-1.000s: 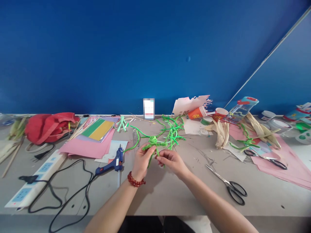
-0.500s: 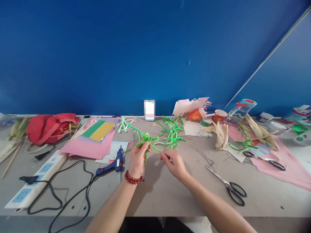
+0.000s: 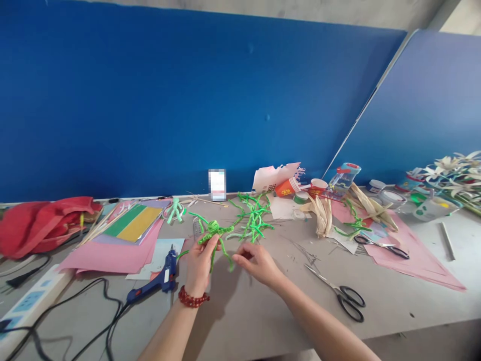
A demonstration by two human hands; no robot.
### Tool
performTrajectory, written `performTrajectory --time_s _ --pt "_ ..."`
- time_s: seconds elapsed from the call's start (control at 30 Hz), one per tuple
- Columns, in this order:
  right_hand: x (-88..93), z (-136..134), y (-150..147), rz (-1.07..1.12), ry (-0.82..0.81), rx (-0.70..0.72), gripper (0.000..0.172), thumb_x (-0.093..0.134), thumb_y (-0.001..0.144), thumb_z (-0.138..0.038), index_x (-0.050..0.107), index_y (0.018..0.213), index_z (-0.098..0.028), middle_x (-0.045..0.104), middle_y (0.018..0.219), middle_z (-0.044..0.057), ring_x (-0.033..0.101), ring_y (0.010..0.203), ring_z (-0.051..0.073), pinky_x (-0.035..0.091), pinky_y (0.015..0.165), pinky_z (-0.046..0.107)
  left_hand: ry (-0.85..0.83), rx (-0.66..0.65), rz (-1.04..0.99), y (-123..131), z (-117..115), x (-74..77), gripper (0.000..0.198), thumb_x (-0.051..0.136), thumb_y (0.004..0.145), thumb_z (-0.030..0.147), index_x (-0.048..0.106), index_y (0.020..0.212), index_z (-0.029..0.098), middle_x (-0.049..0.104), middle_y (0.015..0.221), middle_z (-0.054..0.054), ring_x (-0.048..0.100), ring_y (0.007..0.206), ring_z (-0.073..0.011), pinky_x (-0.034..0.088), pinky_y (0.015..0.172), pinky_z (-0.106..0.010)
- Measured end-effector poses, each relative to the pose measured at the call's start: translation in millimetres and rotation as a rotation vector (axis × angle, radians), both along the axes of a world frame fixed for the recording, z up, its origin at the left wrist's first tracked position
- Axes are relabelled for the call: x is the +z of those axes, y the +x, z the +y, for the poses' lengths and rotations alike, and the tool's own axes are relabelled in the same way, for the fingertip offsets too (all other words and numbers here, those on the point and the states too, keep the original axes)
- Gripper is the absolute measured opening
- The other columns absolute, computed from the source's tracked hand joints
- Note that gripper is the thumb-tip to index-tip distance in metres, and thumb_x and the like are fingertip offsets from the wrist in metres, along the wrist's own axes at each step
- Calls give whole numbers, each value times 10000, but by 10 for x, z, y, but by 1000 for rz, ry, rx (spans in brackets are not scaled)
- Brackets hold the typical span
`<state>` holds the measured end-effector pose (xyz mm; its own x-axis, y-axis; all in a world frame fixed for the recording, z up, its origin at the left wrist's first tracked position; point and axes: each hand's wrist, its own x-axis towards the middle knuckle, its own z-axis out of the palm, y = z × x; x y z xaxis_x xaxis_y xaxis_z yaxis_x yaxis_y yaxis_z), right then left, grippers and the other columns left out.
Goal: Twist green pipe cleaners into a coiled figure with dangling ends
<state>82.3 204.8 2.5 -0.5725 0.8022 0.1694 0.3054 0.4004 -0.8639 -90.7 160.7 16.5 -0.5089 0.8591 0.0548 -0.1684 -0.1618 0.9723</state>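
On the work table (image 3: 285, 311), the left hand (image 3: 199, 268) grips the green pipe-cleaner figure (image 3: 213, 226) with thumb and fingers closed around its strands, just under the round coiled head. The figure sticks up above the hand, with its arms spreading out to either side and one strand hanging below the fist. The right hand (image 3: 259, 263) is empty, its fingers loosely apart and just beside the end of a hanging strand, not clearly touching it.

Half a second earlier, the right hand was pinching a green strand near its fingertips; now that strand is out of its grip. The whole view has also tipped, so more of the wall shows above and a bunch of pale paper flowers (image 3: 454, 173) has come in at the far right.

Past the hands, an orange paper cup (image 3: 287, 187) lies on its side beside a red-and-white cup (image 3: 318, 184), and a clear plastic bottle (image 3: 342, 180) with a red top leans just beyond them. Nothing inside any of them can be made out. A loose heap of green pipe cleaners (image 3: 253, 218) lies just beyond the right hand.
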Motion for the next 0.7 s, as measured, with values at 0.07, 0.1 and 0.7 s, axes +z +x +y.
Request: performTrajectory --time_s 0.07,0.1,0.7 --pt "-25 20 -3 88 -32 -34 340 634 880 -523 664 826 -188 680 782 24 587 679 149 425 626 243 -44 -40 6 38 -8 21 269 794 693 419 678 718 178 658 629 6 589 615 -146 462 613 -243" --pt "-40 27 -10 128 -59 -42 349 645 866 -534 666 846 -186 686 801 31 591 686 151 435 631 248 -65 -72 4 62 -14 30 271 799 684 418 675 714 178 661 628 4 594 617 -148 461 609 -242" --pt "-15 -45 -85 707 -647 -1 315 839 712 -387 616 834 -201 611 707 -33 580 654 127 466 656 253 -81 -356 -131 211 -79 67 519 864 634 315 671 1101 198 738 934 -57 660 792 -177 523 710 -274"
